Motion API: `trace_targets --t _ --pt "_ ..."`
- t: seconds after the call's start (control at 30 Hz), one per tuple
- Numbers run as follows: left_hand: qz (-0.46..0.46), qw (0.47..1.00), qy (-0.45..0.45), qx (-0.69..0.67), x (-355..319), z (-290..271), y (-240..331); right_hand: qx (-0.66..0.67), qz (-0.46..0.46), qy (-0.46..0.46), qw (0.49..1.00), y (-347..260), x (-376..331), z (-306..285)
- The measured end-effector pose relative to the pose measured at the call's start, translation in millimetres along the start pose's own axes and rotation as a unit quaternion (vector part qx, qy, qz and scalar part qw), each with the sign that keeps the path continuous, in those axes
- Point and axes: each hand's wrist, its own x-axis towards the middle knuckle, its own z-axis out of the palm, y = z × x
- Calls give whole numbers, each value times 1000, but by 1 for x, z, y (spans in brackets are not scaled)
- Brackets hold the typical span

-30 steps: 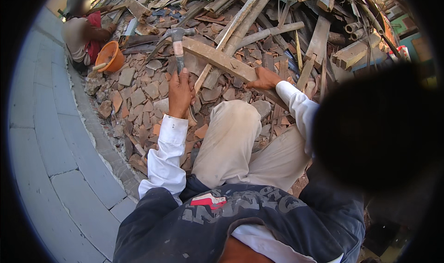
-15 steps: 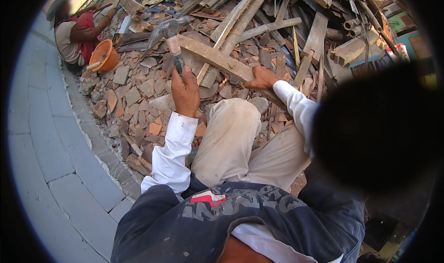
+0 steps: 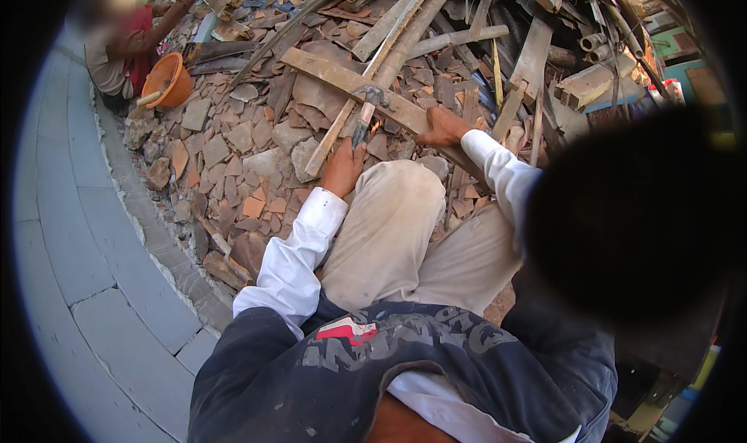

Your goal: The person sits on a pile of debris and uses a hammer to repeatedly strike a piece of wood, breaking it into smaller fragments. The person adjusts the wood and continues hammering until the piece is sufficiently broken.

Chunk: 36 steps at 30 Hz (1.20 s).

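Head view: left fingers (image 3: 358, 154) wrap hammer (image 3: 365, 116), right fingers (image 3: 430, 136) clasp plank (image 3: 331, 75); poles (image 3: 420, 30) underneath, broken tiles (image 3: 240, 137) around

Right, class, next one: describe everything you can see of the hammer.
The hammer has a grey, metal-looking head and a handle, pale pinkish near the head, darker lower down. The left hand grips it, head end away from the person. Its head overlaps the wooden plank in view; contact is hard to tell.

l fingers (image 3: 352, 153) w/ hammer (image 3: 365, 117) over plank (image 3: 323, 71); r fingers (image 3: 429, 136) hold plank.
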Motion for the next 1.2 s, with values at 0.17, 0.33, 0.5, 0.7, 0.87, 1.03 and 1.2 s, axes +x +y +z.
trace_targets --t 0.17,0.33,0.5,0.7,0.87,1.03,1.2 --pt "-265 939 -127 -177 28 -45 32 18 29 -1 999 14 -1 3" --pt "-173 957 66 -222 25 -26 51 16 7 -20 1000 6 7 -2" --pt "-82 983 -167 -11 11 -5 1 14 8 17 1000 29 3 11" --pt "-187 920 -34 -342 81 -77 78 10 32 -4 999 17 2 5" --pt "-62 993 -97 -24 37 -27 31 3 30 -18 999 6 1 7" --pt "-152 957 -244 -21 58 -49 9 -22 13 -7 1000 0 0 6" --pt "-178 947 -42 -265 82 -67 72 -21 17 20 999 9 -8 16"
